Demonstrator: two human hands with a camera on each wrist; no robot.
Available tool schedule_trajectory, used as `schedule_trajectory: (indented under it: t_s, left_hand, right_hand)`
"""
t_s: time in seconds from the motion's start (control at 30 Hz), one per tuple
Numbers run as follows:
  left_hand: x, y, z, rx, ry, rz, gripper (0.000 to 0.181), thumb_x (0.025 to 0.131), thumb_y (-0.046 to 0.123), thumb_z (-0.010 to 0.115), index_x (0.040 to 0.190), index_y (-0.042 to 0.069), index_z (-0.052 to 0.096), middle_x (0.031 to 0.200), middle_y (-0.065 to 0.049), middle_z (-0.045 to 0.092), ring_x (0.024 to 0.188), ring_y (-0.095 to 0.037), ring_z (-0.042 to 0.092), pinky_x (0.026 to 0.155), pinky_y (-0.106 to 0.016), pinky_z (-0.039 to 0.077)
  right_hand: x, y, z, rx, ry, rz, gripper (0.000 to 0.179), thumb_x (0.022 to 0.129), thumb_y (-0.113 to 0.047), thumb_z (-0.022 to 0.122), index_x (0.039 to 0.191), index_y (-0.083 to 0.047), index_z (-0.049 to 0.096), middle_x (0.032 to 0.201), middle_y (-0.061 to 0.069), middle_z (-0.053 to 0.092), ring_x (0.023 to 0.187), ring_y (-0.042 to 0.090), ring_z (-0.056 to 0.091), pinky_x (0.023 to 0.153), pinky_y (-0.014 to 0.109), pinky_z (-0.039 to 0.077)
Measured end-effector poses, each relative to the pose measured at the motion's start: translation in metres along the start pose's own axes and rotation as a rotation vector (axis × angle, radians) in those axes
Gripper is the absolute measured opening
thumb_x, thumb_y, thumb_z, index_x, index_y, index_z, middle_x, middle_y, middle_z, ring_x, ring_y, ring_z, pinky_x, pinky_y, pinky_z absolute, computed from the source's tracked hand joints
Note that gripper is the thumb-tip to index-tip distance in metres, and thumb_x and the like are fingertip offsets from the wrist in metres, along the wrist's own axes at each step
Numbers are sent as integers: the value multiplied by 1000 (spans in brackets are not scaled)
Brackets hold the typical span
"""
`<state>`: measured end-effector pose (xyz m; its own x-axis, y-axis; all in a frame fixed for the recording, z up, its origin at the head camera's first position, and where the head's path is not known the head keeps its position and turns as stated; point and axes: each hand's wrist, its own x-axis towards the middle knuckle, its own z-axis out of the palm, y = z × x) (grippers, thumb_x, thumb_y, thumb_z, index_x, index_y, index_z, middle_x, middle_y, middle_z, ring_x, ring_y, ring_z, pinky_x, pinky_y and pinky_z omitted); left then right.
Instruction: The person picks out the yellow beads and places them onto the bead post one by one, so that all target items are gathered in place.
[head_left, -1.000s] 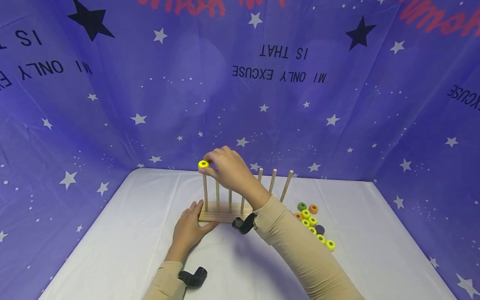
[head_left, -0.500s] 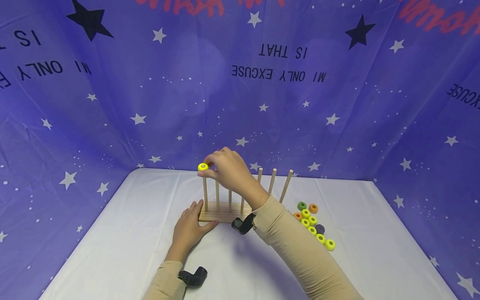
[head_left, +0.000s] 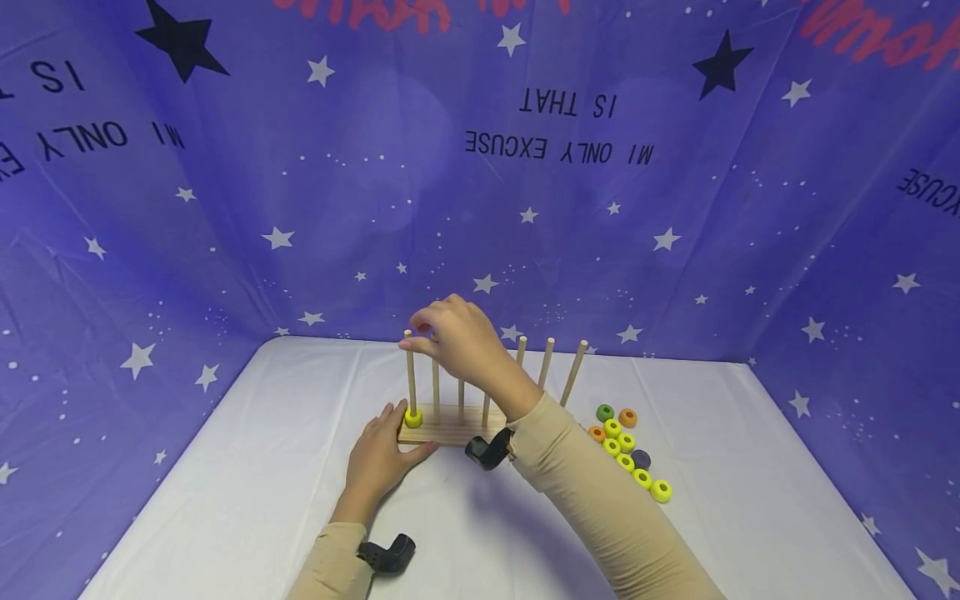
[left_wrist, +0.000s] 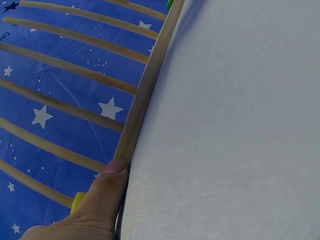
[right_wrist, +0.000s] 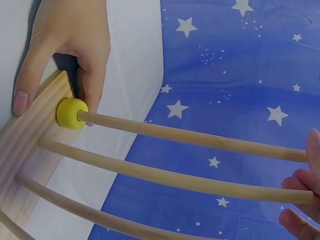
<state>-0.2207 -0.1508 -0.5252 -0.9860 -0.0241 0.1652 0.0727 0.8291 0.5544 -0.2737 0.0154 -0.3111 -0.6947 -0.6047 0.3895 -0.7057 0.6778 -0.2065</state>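
In the head view the right hand (head_left: 461,340) is hovering at twelve o'clock over the wooden base (head_left: 450,435), thumb and forefinger parted and holding nothing, beside the top of the end peg (head_left: 410,375), while the yellow bead (head_left: 413,420) is sitting around that peg's foot, at the base's nine o'clock end; the left hand (head_left: 377,454) is gripping this same end from eight o'clock, so a peg snagged by the right fingers could, I judge, be rocking everything if that grip were slackening. The loose beads (head_left: 641,479) are lying at the base's three o'clock, next to the right sleeve (head_left: 615,500), and a low forearm could be brushing them and sending them rolling. In the left wrist view the thumb (left_wrist: 106,187) is bracing the base's edge at seven o'clock, a sliver of yellow bead showing just beyond; with only one end being steadied, the far end could be swinging under a sideways push. In the right wrist view the bead is resting at nine o'clock and the right fingertips (right_wrist: 295,223) are hanging at four o'clock by the pegs' tips; whether they are touching the second peg (right_wrist: 175,181) I cannot tell, but contact could be levering it sideways
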Motion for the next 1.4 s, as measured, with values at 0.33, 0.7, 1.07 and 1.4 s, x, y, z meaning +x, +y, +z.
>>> schedule_trajectory:
  t_s: [0.33, 0.7, 1.07, 1.4]
  left_hand:
    - [-1, 3, -1, 7, -1, -8, 100, 77, 66, 72, 153, 10, 38, 155, -22, 40, 139, -48, 41, 110, -64, 38]
    - [-1, 6, 2, 3, -6, -30, 101, 77, 65, 73, 153, 9, 37, 156, -24, 38, 139, -50, 39, 112, -64, 35]
    - [-1, 6, 2, 4, -6, -23, 102, 77, 66, 73, 153, 9, 37, 156, -24, 38, 139, -49, 40, 112, -63, 36]
    - [-1, 5, 0, 12, -6, -19, 102, 77, 66, 73, 153, 8, 38, 155, -25, 38, 139, -50, 40, 112, -62, 36]
  right_hand:
    - [-7, 7, -20, 23, 30, 17, 38, 93, -43, 67, 118, -14, 71, 109, -2, 73, 105, 17, 59, 99, 36, 48]
    - [-29, 33, -63, 52, 141, 43, 35, 93, -35, 69, 118, -12, 70, 111, 0, 72, 109, 20, 58, 100, 39, 47]
    - [-79, 71, -100, 65, 237, 108, 37, 92, -29, 71, 122, -9, 68, 120, 6, 70, 118, 26, 55, 103, 47, 45]
    - [-120, 102, -115, 41, 258, 231, 38, 93, -27, 71, 125, -8, 66, 122, 8, 68, 123, 28, 53, 106, 52, 42]
